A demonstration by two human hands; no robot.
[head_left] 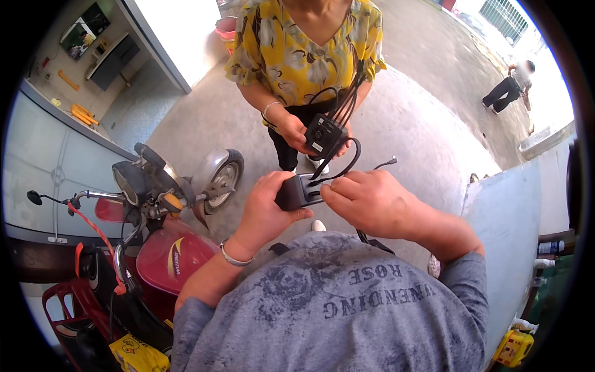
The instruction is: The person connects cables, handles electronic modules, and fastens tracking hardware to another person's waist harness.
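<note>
The black box (294, 192) sits between the 2 hands, its slotted side toward the right hand (372, 199). The left hand (268, 208) clasps its left side; the right grip pinches a black cable (357, 154) beside the slots.

In front of the grey shirt (372, 335), toward its left, the left hand (266, 201) grips with its thumb and fingers (277, 180) apart. Toward its right, the right hand (370, 199) is bent in a pinch. Both arms (443, 232) reach forward.
</note>
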